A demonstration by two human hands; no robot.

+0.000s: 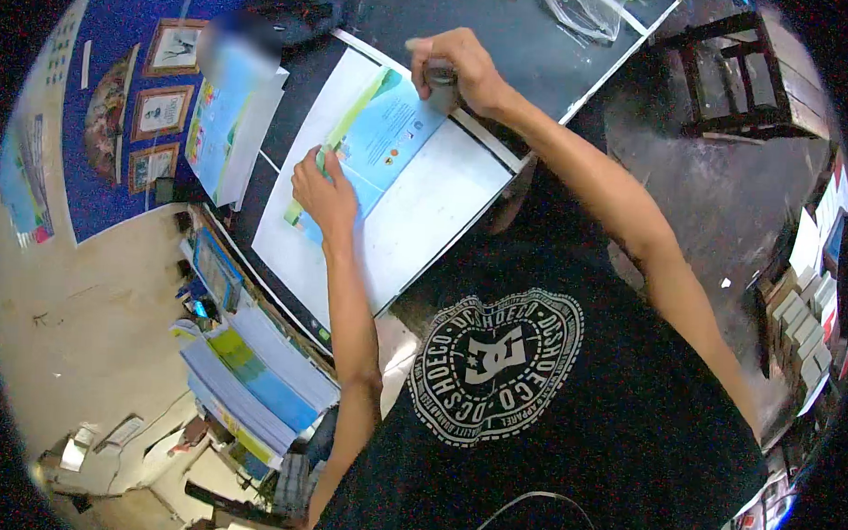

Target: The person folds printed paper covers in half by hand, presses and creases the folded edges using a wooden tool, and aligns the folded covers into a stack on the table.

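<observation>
A light blue and green booklet [384, 133] lies on a white surface [431, 195] in front of me. My left hand [326, 189] rests on the booklet's near left part, palm down with the fingers apart. My right hand [464, 68] is closed around a small dark grey object [441, 74] at the booklet's far right corner. Fingers and blur hide most of that object, so its kind is unclear.
A pile of similar blue booklets [231, 118] stands at the left of the dark table [423, 13]. A thick stack of printed booklets [252, 376] is at lower left. Clear plastic [582, 14] lies at the back. A wooden stool [748, 80] stands right.
</observation>
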